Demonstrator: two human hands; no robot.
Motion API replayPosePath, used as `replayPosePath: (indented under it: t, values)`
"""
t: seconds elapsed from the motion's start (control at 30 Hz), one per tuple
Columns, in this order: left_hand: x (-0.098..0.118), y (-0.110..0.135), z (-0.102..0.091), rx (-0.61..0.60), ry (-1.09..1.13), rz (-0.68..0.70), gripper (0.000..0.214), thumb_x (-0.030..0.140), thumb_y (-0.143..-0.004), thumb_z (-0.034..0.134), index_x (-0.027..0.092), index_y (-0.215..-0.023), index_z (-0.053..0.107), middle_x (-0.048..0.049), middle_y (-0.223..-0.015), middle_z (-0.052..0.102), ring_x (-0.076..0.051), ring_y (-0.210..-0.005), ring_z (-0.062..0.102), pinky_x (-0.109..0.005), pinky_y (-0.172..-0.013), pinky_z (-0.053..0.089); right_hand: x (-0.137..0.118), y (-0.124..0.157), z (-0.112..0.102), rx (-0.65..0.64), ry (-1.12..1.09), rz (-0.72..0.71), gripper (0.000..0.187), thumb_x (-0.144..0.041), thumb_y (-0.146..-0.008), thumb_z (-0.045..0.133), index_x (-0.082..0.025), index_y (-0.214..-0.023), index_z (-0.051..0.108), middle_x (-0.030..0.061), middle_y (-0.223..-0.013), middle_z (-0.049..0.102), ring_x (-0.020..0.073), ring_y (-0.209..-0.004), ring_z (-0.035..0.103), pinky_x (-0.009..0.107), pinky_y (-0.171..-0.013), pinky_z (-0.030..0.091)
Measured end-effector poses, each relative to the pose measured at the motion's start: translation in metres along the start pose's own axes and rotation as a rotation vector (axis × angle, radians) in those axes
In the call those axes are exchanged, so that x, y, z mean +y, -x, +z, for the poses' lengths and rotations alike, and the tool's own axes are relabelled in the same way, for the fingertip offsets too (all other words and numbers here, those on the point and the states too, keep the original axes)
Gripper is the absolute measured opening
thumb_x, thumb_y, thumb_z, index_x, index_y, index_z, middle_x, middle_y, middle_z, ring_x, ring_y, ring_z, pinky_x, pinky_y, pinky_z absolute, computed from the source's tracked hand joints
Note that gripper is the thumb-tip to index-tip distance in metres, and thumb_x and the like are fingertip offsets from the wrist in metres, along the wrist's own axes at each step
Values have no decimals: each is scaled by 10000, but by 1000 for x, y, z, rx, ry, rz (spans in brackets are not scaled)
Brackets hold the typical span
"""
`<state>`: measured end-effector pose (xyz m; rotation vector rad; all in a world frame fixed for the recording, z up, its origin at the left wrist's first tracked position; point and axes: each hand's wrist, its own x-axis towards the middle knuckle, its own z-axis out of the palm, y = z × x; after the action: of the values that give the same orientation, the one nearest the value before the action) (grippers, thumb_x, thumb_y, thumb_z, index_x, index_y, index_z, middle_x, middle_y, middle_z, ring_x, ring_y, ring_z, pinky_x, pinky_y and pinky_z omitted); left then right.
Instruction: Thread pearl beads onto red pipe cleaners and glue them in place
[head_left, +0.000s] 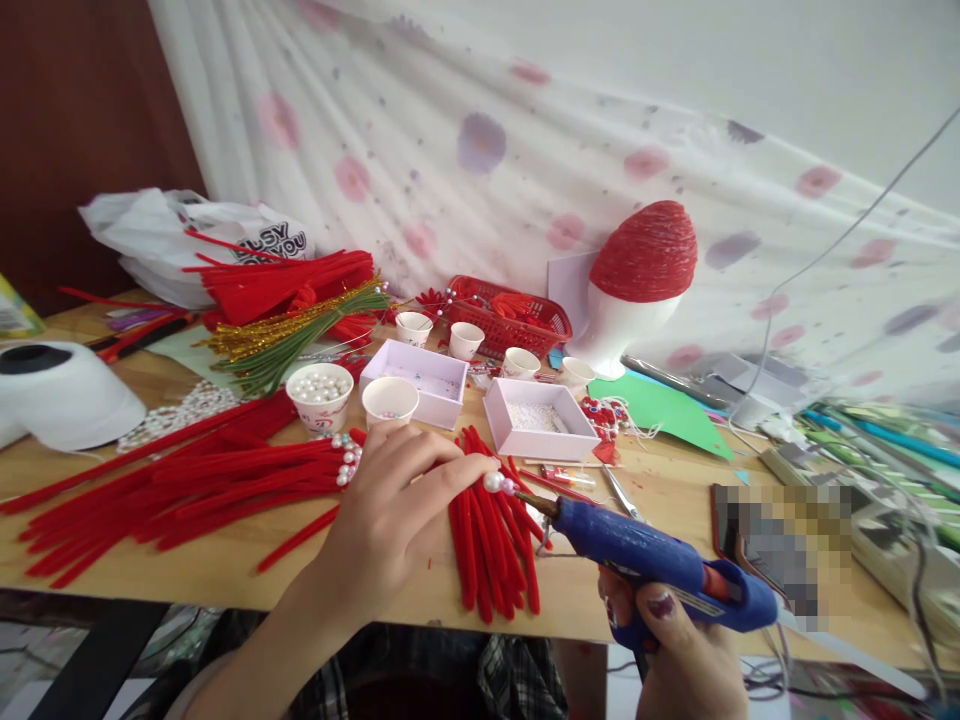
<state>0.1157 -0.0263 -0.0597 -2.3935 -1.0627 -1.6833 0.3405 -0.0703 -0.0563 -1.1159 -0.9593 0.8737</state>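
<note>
My right hand (686, 640) is wrapped round the handle of a blue hot glue gun (637, 545), its nozzle pointing left. The nozzle tip is at a small pink bead beside a white pearl bead (493, 482). My left hand (401, 510) is closed, with the pearl bead at its index fingertip; whatever lies under the palm is hidden. Below these beads lies a bundle of short red chenille stems (495, 560). To the left spread longer red chenille stems (202, 480), with pearl beads (349, 458) clustered at their ends by my left wrist.
A paper cup of pearls (320, 398), another paper cup (390, 402) and two white boxes (540, 432) stand beyond my hands. Farther back are a red basket (517, 335) and a white stand with a red-wrapped top (645, 260). Right lie scissors (622, 492) and a power strip (847, 520).
</note>
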Motion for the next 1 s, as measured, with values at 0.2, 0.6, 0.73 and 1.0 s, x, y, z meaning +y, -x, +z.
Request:
replayPosePath:
  t: [0.2,0.6,0.73,1.0]
  values:
    - [0,1,0,19,12,-34,278,70,-965,452,213,-1121,632,-38,-895,658,-190,-842,567,-374,-798,400,-4,1,4,-86,-3,-66,330,-497,-697,784,-181,-655,697,36,-564,623,197,-561,549,348,-600,485]
    - [0,2,0,16,24,-25,309,13,-934,483,196,-1137,628,-36,-906,648,-178,-845,548,-370,-799,393,-2,4,4,-22,-35,-40,318,-457,-671,828,-184,-638,667,11,-544,621,167,-555,539,315,-598,453]
    - [0,1,0,16,27,-19,323,6,-932,484,198,-1150,627,-33,-911,644,-176,-850,546,-368,-800,389,-2,1,5,-32,-32,-58,368,-496,-646,834,-185,-612,640,-2,-506,576,166,-529,547,319,-573,453]
    - [-2,2,1,3,40,-17,348,-29,-906,507,179,-1161,621,-41,-937,640,-185,-867,548,-372,-815,374,-3,3,4,-44,-43,-73,329,-464,-685,824,-187,-650,650,-5,-539,607,163,-543,549,315,-588,453]
